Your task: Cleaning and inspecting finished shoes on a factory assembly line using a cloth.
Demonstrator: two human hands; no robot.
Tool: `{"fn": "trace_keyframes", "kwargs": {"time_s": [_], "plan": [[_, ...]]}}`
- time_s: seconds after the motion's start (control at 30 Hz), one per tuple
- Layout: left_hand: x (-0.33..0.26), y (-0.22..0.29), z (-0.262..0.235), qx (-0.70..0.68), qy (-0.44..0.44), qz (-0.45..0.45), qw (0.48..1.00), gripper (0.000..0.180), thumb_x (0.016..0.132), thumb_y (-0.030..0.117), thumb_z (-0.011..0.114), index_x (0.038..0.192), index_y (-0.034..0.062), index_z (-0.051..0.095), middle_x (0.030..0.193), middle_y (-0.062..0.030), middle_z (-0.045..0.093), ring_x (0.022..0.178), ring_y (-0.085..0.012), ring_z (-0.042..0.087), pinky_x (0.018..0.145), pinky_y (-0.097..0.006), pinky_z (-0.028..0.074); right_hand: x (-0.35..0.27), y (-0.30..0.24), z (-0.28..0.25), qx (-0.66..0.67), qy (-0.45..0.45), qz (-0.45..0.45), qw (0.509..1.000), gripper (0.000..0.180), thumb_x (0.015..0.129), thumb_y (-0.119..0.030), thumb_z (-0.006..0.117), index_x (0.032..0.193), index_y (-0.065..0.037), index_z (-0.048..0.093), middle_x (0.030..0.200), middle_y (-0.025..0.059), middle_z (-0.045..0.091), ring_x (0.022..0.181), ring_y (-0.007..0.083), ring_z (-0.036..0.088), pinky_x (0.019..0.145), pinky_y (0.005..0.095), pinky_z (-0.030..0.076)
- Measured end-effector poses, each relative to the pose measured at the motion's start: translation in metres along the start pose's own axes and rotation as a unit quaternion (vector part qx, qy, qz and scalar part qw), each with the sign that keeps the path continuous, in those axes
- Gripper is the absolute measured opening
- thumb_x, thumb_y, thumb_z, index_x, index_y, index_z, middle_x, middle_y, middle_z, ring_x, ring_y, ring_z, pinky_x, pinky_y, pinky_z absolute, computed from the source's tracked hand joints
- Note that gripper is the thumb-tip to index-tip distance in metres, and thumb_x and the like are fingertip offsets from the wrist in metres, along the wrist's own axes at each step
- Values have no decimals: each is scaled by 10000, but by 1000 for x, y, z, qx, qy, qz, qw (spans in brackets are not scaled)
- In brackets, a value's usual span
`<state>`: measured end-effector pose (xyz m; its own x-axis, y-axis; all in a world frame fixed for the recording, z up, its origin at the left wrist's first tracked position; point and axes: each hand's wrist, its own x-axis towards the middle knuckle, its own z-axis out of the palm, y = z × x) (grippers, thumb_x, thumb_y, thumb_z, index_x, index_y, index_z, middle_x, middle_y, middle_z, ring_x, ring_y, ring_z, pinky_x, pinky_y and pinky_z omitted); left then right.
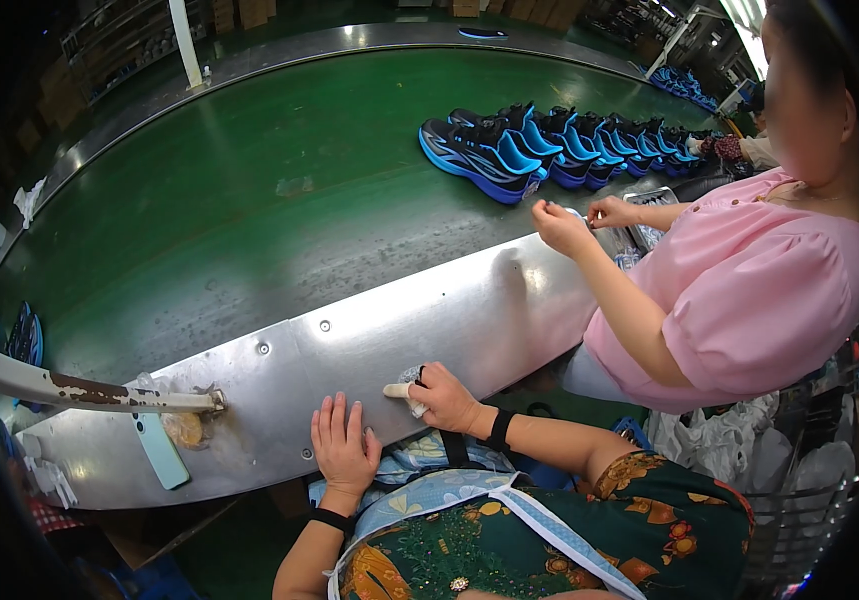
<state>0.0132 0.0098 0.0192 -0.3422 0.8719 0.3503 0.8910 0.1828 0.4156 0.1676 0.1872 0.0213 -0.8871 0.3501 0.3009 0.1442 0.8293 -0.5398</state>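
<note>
My left hand (346,447) lies on the near edge of the metal ledge (409,320), palm down with fingers stretched and nothing in it. Just to its right, my right hand (446,400) is closed at the same edge, with a whitish covering on one pointing finger. A small crumpled whitish-grey piece (413,378) shows by its fingers; what it is I cannot make out. Both wrists wear black bands. Beyond the ledge, a row of black and blue sneakers (484,160) stands on the green conveyor belt (249,190), apart from my hands.
A co-worker in a pink top (749,290) stands at the right, hands raised over the ledge's far end. On the left lie a mint-green phone (161,450) and a yellowish tape roll (186,430), near a chipped white metal bar (99,393). Plastic bags (714,440) hang lower right.
</note>
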Motion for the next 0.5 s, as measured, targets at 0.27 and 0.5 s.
{"fn": "trace_keyframes", "kwargs": {"time_s": [0.27, 0.5], "plan": [[2, 0, 1, 2, -4, -2, 1000, 479, 774, 169, 601, 1231, 29, 585, 1388, -201, 499, 1320, -402, 417, 1104, -550, 293, 28, -3, -23, 102, -95, 90, 986, 312, 796, -34, 620, 1093, -96, 690, 862, 148, 597, 837, 345, 587, 763, 420, 470], [3, -1, -3, -4, -13, -11, 1000, 475, 761, 162, 604, 1217, 30, 594, 1390, -199, 498, 1321, -401, 417, 1102, -552, 297, 241, 118, -199, 27, 429, 72, 900, 192, 847, -95, 595, 998, -77, 711, 897, 155, 697, 809, 305, 672, 741, 373, 526]]}}
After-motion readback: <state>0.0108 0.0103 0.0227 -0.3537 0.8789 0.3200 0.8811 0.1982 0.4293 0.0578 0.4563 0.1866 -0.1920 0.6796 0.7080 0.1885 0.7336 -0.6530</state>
